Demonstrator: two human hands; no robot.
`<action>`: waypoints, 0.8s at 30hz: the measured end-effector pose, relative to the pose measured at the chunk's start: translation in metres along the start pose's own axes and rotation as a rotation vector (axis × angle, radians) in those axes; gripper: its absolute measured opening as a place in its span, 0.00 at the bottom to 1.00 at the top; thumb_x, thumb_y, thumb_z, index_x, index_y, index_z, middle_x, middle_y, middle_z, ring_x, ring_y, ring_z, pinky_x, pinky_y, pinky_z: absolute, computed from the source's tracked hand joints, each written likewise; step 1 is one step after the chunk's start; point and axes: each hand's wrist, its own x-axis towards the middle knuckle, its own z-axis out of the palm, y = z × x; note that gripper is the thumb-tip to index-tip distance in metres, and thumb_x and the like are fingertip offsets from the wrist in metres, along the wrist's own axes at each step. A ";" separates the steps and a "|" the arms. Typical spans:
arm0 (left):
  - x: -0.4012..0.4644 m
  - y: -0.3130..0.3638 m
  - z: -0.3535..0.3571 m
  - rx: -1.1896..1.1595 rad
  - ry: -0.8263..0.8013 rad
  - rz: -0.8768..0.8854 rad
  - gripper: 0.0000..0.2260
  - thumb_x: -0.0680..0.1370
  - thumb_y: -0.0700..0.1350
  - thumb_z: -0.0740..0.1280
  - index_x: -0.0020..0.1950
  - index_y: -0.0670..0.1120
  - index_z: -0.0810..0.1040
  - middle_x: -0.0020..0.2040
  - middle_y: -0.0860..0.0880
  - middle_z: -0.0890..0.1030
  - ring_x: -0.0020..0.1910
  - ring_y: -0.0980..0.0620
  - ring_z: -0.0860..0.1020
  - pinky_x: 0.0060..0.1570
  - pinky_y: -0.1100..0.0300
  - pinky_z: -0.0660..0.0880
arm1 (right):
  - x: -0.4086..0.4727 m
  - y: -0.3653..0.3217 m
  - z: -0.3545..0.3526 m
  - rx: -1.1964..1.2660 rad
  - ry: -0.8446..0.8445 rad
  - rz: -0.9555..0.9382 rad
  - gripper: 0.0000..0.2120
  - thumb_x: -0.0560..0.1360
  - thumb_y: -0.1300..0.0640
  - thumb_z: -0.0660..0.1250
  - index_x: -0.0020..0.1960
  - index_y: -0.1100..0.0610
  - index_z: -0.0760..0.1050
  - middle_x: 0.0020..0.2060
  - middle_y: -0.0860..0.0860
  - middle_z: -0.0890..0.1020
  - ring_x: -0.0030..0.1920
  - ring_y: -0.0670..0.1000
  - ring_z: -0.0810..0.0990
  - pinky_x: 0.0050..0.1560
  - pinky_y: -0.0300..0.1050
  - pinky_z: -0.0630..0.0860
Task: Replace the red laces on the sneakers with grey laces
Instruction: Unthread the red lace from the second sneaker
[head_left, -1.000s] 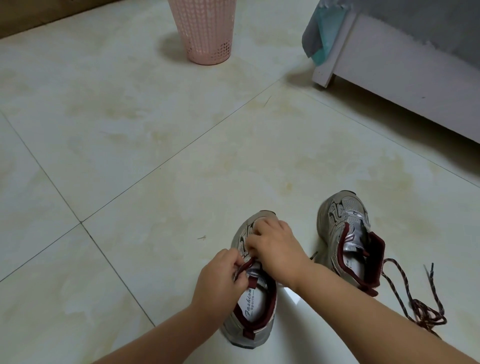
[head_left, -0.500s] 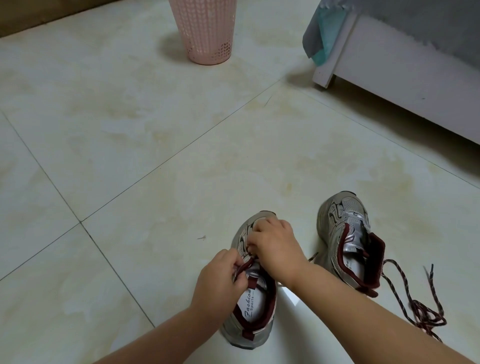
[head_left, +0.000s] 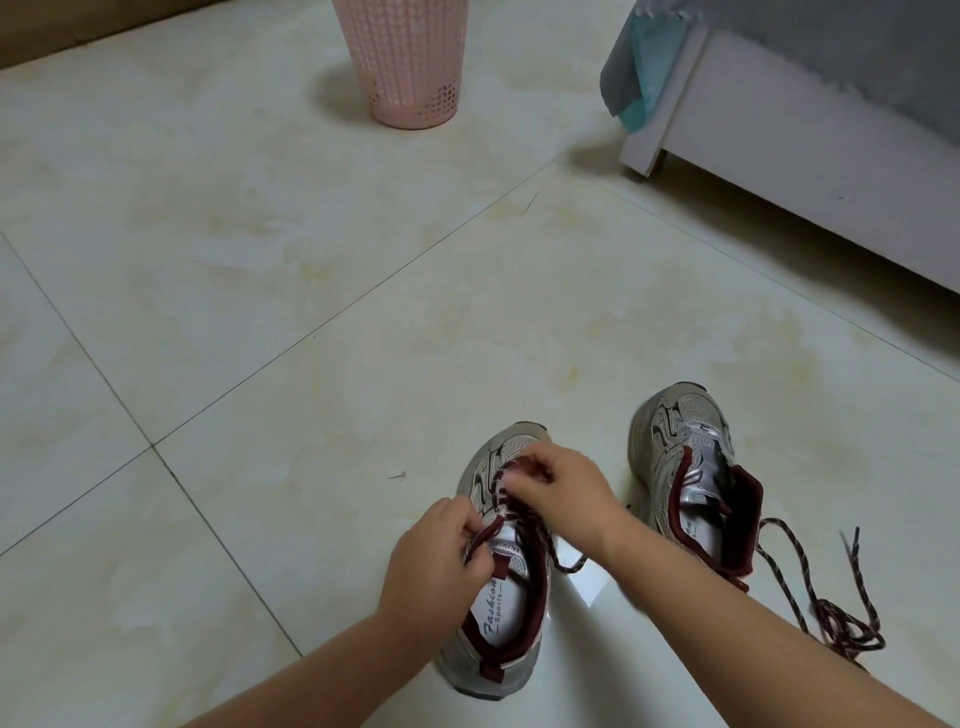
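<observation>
Two grey sneakers with dark red trim stand on the tiled floor. The left sneaker (head_left: 498, 613) still carries its red lace (head_left: 524, 512) across the eyelets. My left hand (head_left: 431, 561) pinches the lace at the sneaker's left side by the tongue. My right hand (head_left: 563, 493) pinches a loop of the same lace over the forefoot. The right sneaker (head_left: 685, 467) has no lace in it. Its pulled-out red lace (head_left: 831, 618) lies in a loose heap on the floor to its right. No grey lace is in view.
A pink perforated basket (head_left: 410, 62) stands at the far centre of the floor. A white bed frame (head_left: 810, 176) with grey bedding and a teal cloth runs along the right. A wooden edge shows at the top left.
My right hand has drawn a loop of red lace up off the left sneaker's forefoot, and more loosened lace now shows between my hands. The sneakers have stayed in place.
</observation>
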 end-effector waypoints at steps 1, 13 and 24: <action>0.000 0.001 0.000 0.007 0.000 0.001 0.14 0.69 0.42 0.67 0.34 0.57 0.64 0.36 0.55 0.72 0.37 0.59 0.72 0.34 0.68 0.66 | 0.000 0.000 0.004 -0.131 -0.030 -0.034 0.05 0.70 0.54 0.69 0.36 0.49 0.75 0.37 0.48 0.75 0.46 0.53 0.74 0.47 0.46 0.71; -0.002 -0.001 0.000 0.017 0.003 0.025 0.13 0.69 0.43 0.67 0.34 0.57 0.65 0.35 0.55 0.73 0.37 0.61 0.72 0.35 0.69 0.67 | 0.015 -0.029 -0.023 0.434 0.361 0.104 0.11 0.79 0.59 0.57 0.40 0.61 0.73 0.30 0.52 0.75 0.31 0.49 0.72 0.36 0.44 0.72; 0.015 0.012 0.000 0.084 -0.159 0.134 0.20 0.77 0.46 0.60 0.68 0.57 0.66 0.51 0.57 0.65 0.57 0.57 0.66 0.54 0.66 0.63 | -0.028 0.004 -0.031 -0.149 -0.261 0.392 0.06 0.75 0.61 0.61 0.41 0.60 0.69 0.36 0.63 0.79 0.23 0.55 0.75 0.24 0.42 0.72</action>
